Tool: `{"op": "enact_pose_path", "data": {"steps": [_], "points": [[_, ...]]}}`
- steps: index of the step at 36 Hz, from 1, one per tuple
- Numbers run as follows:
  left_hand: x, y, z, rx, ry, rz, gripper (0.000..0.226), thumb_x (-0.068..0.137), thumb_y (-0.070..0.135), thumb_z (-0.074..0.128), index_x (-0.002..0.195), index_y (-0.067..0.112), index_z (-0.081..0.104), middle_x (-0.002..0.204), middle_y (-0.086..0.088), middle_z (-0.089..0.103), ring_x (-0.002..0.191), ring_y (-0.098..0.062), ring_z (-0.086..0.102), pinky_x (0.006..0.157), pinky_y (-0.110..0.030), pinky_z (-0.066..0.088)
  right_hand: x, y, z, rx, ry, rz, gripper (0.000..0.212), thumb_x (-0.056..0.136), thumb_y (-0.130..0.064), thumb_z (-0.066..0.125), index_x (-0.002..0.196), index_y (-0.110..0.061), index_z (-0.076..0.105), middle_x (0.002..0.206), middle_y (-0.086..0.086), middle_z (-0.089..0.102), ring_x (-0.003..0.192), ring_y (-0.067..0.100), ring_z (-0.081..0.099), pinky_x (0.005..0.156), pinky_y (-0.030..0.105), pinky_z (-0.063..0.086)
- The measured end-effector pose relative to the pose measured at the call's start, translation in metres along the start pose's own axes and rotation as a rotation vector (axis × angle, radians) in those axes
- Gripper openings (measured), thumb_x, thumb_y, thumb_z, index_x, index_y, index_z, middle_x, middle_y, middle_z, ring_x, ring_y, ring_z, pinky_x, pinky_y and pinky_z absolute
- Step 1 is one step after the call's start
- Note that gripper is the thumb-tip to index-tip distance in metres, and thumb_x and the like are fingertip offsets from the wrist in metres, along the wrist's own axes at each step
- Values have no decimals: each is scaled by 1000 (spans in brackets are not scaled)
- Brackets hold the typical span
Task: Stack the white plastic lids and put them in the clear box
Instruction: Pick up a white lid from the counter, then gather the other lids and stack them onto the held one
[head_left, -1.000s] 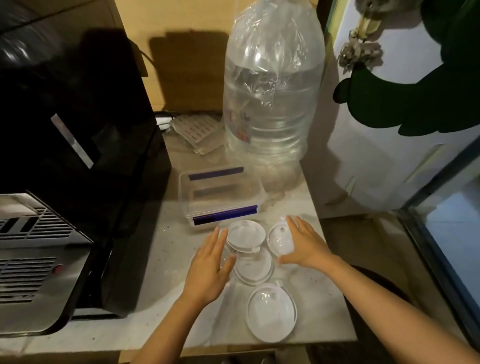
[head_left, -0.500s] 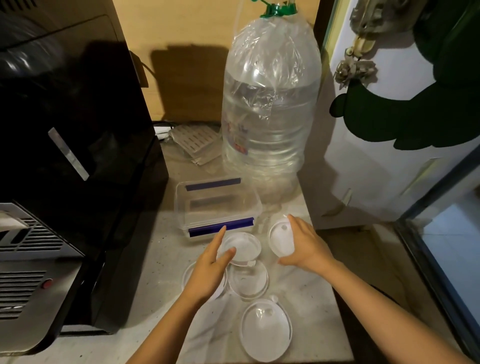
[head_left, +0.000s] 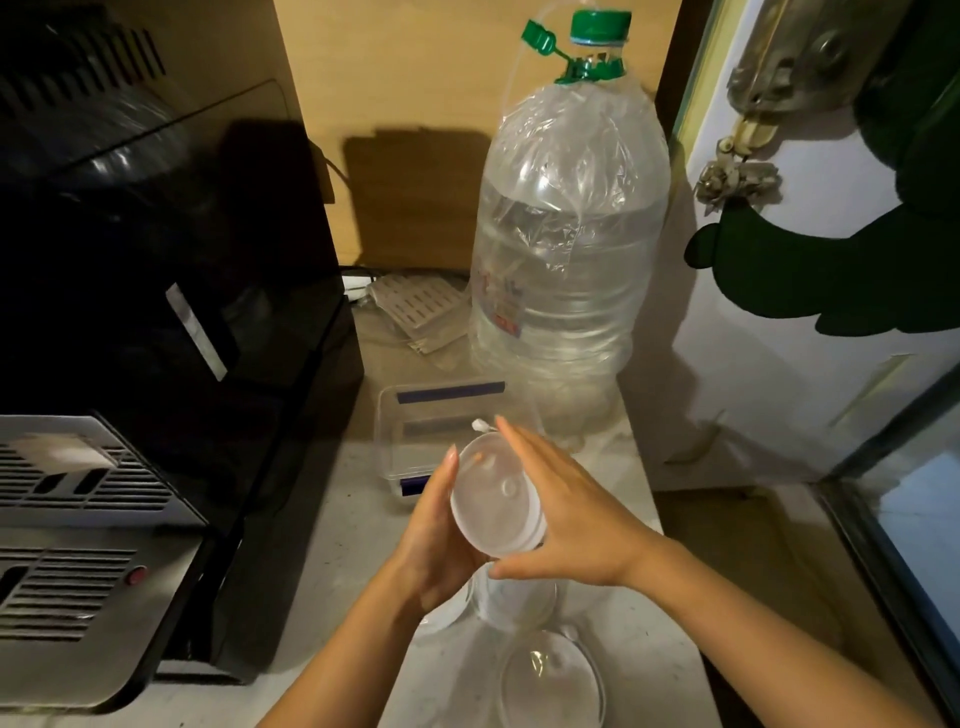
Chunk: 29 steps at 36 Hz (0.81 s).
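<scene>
Both hands hold round white plastic lids (head_left: 492, 501) raised above the counter, pressed together between the palms. My left hand (head_left: 434, 540) cups them from the left and below; my right hand (head_left: 561, 512) closes on them from the right. How many lids are in the grip I cannot tell. Under the hands another lid (head_left: 519, 605) lies on the counter, and a larger one (head_left: 551, 686) lies nearer to me. The clear box (head_left: 415, 415) with blue clips stands open just behind the hands, partly hidden by them.
A big water bottle (head_left: 563, 249) with a green cap stands behind the box at the right. A black appliance (head_left: 156, 291) and a grey vented machine (head_left: 78, 545) fill the left side. The marble counter (head_left: 332, 597) ends at the right by a white door (head_left: 810, 291).
Both hands were resting on lids lying flat on the counter; now they have lifted lids and brought them together in the air in front of the box. The camera has moved closer.
</scene>
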<state>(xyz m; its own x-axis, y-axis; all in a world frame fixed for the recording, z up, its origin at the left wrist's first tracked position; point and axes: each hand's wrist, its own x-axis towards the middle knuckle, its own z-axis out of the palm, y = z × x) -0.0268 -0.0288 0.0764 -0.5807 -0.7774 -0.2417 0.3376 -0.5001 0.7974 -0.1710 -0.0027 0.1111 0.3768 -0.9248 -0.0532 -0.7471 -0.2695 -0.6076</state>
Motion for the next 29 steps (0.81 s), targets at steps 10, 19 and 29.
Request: {"op": "enact_pose_path", "data": {"steps": [10,19,29], "points": [[-11,-2,-25,-115,94,28,60,64,60,52,104,17,65,107,-13,67,100,-28,63,78,-39,56,21,2,4,65,-134,-16,113,65,-41,77,143,-32,-5,148,-24,-2,133,-8,-5,110,17,6],[-18,-3,-58,-198,223,17,58,65,62,54,108,22,57,114,-17,59,101,-36,58,68,-39,56,37,66,3,-308,-234,61,45,85,-17,58,128,-23,47,134,2,53,122,20,48,100,37,43],[-24,-6,-66,-175,231,30,95,39,65,74,117,17,51,112,-18,59,103,-41,56,65,-38,59,41,117,41,-696,-383,-98,32,82,-8,55,113,-11,58,116,9,62,109,28,51,87,43,48]]}}
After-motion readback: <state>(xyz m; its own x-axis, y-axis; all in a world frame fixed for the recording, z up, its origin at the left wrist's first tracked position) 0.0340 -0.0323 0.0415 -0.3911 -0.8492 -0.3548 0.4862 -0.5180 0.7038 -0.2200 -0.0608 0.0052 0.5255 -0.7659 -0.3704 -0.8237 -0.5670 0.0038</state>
